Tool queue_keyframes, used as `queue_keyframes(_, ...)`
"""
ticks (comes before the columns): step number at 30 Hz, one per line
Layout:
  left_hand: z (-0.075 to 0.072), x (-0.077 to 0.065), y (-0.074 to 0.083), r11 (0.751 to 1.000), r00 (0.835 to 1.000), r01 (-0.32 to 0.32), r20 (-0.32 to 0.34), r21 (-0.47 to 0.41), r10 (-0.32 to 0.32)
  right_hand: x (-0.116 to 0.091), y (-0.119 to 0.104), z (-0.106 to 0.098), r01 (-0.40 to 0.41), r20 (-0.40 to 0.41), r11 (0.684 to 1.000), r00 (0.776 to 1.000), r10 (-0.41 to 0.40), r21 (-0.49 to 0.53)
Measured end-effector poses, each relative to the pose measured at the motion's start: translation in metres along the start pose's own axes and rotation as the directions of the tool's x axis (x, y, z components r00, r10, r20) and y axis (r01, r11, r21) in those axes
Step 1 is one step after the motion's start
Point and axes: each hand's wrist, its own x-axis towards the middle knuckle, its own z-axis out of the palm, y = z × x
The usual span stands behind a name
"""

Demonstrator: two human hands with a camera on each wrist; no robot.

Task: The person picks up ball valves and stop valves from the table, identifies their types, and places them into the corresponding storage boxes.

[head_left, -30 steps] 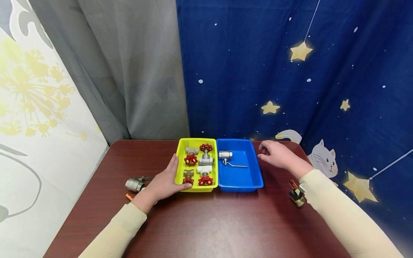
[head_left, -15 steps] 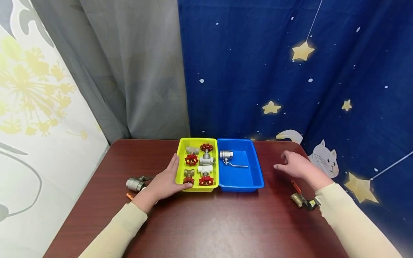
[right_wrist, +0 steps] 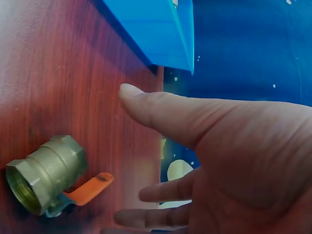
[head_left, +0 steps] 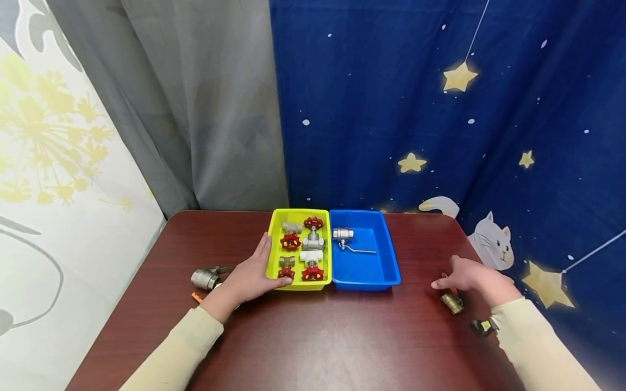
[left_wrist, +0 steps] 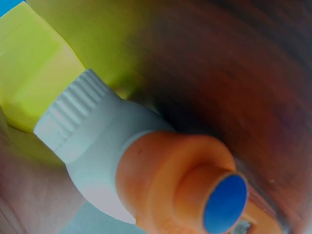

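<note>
My left hand point(head_left: 251, 275) rests on the left side and front rim of the yellow tray point(head_left: 270, 271), fingers straight. Inside that tray lie several valves with red handwheels, among them a white valve point(head_left: 311, 256) and a brass one point(head_left: 286, 262). My right hand point(head_left: 471, 276) hovers over a brass ball valve point(head_left: 452, 304) with an orange-red lever, its fingers spread and holding nothing. In the right wrist view the brass ball valve point(right_wrist: 46, 173) lies on the table, apart from the thumb point(right_wrist: 161, 109). A silver ball valve point(head_left: 343, 234) with a long lever lies in the blue tray point(head_left: 364, 271).
Left of my left hand lies a silver ball valve point(head_left: 205, 279). A white plastic valve with an orange handle point(left_wrist: 180, 180) fills the left wrist view, partly hidden by my forearm in the head view. Curtains point(head_left: 371, 108) hang behind the table point(head_left: 342, 336).
My right hand has moved right and toward me, from beside the blue tray to above the brass ball valve. The left hand has stayed in place.
</note>
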Motion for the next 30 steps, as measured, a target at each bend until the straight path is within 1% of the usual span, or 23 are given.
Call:
queue_keyframes(3, 0.0, 0.0, 0.0, 1.0, 1.0, 0.0, 0.002, 0.006, 0.0, -0.003, 0.001, 0.006, -0.009, 0.026, 1.0, 1.0, 0.009, 0.001)
queue_keyframes(7, 0.001, 0.0, -0.001, 1.0, 1.0, 0.0, 0.0, 0.011, 0.0, -0.005, 0.002, 0.014, -0.042, 0.049, 0.999, 0.998, 0.042, 0.005)
queue_keyframes(15, 0.002, 0.001, -0.003, 1.0, 1.0, 0.005, 0.002, 0.012, -0.005, -0.009, 0.002, 0.026, -0.085, 0.062, 0.991, 0.995, 0.078, 0.107)
queue_keyframes(19, 0.003, 0.001, -0.003, 1.0, 1.0, 0.003, 0.001, 0.01, -0.003, -0.007, 0.003, 0.029, -0.086, 0.067, 0.991, 0.995, 0.08, 0.104)
queue_keyframes(24, 0.002, 0.001, -0.002, 1.0, 1.0, 0.004, 0.004, 0.009, -0.004, -0.002, 0.005, 0.031, -0.111, 0.102, 0.991, 0.989, 0.103, 0.077)
queue_keyframes(27, 0.002, 0.001, -0.002, 1.0, 1.0, 0.006, 0.005, 0.009, -0.006, 0.0, 0.006, 0.032, -0.113, 0.095, 0.991, 0.99, 0.107, 0.065)
queue_keyframes(30, 0.002, 0.001, -0.002, 1.0, 1.0, 0.005, -0.001, 0.014, -0.005, 0.001, 0.008, 0.034, -0.105, 0.076, 0.991, 0.992, 0.099, 0.082)
